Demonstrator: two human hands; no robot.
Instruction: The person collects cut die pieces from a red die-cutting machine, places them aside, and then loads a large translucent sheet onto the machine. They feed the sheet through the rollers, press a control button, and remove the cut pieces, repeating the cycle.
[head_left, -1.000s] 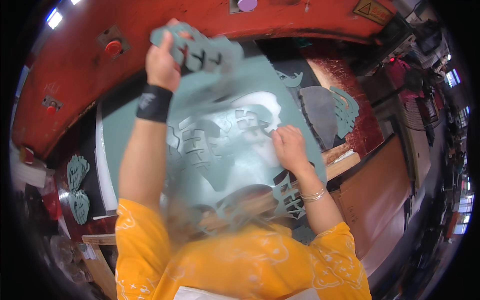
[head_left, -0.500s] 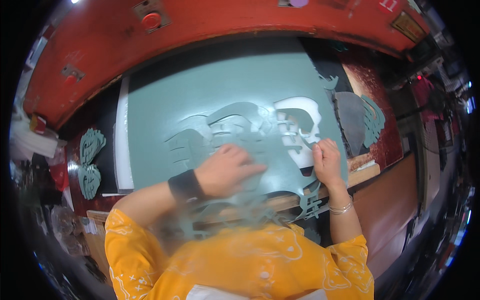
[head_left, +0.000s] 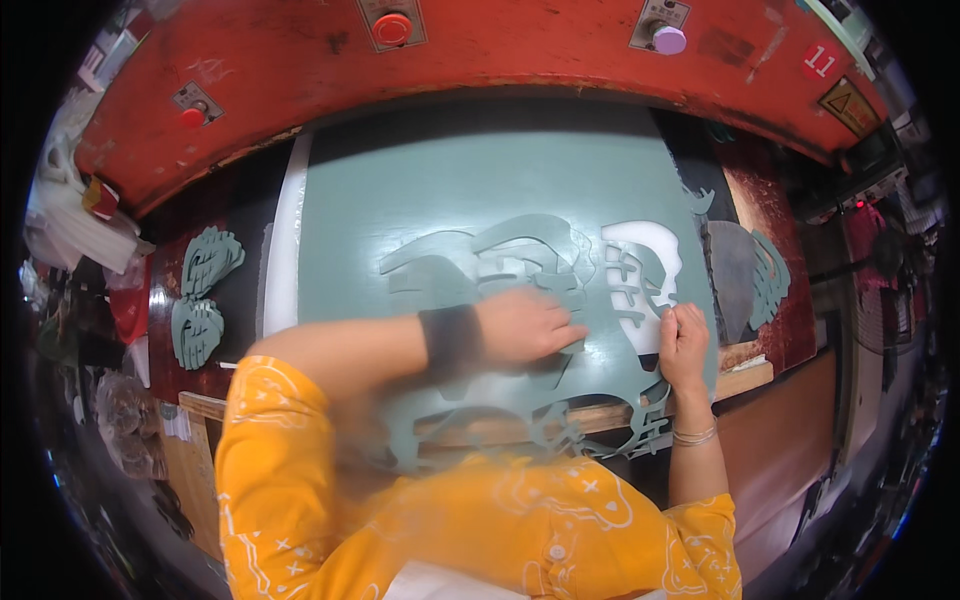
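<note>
A large grey-green sheet [head_left: 430, 170] lies before me, with curved, slotted pieces cut into it. My left hand [head_left: 530, 325], a black band on its wrist, rests over the cut pieces near the middle, slightly blurred, fingers partly spread. Just beyond its fingers, a curved cut piece [head_left: 535, 233] sits a little raised from the sheet. My right hand [head_left: 685, 345] is closed on the sheet's strip beside an opening where a white layer [head_left: 640, 236] shows through. Toward my body, the sheet's cut-out webbing [head_left: 405, 440] hangs over the table's front edge. Part of the pieces is hidden under my left hand.
A red machine beam [head_left: 520, 50] with a red button [head_left: 392, 30] and a purple knob [head_left: 668, 40] spans the far side. Stacked cut pieces [head_left: 212, 262] lie at the left, more cut pieces [head_left: 768, 280] at the right. A wooden rail [head_left: 745, 378] runs along the front.
The view has shifted, so the scene sits farther right. My left hand has moved a little rightward over the cut pieces. My right hand keeps its hold beside the opening.
</note>
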